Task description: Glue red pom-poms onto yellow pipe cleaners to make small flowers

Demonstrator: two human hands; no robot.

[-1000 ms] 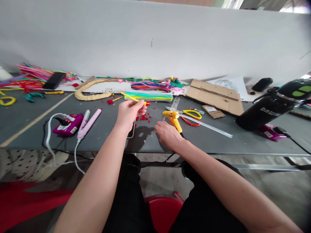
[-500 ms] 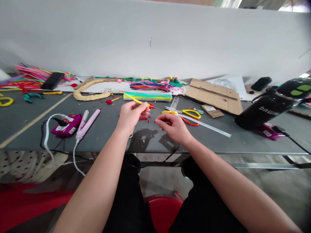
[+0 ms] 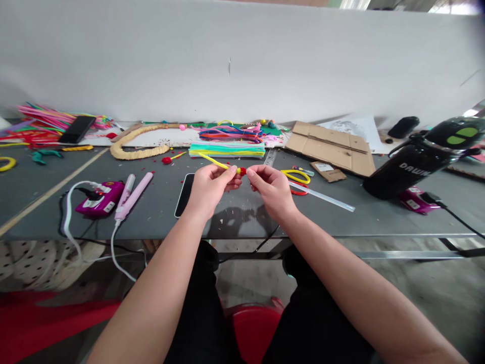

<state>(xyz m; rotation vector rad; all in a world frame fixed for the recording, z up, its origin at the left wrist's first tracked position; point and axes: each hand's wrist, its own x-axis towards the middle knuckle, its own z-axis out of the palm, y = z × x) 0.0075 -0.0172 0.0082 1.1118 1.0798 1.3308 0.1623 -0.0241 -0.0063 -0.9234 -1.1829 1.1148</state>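
Note:
My left hand point(image 3: 214, 187) pinches a yellow fuzzy stem point(image 3: 212, 160) whose free end points up to the left. A small red piece point(image 3: 243, 171) sits at the stem's right end, between both hands. The fingertips of my right hand point(image 3: 271, 188) are closed on the right side of that red piece. Partly under my left hand lies a phone with a pale edge point(image 3: 183, 196). Behind the hands is a bundle of green and yellow stems point(image 3: 227, 149). Yellow-handled scissors point(image 3: 297, 176) lie right of my right hand.
At the left are a purple power strip point(image 3: 100, 198), a pink hair iron point(image 3: 134, 196) and a dark phone point(image 3: 78, 129). Cardboard point(image 3: 333, 146), a clear stick point(image 3: 326, 196) and a black bottle point(image 3: 409, 169) lie or stand at the right.
My right hand has moved up and left to the red piece and closed on it. My left hand has shifted slightly right, and more of the phone beside it shows.

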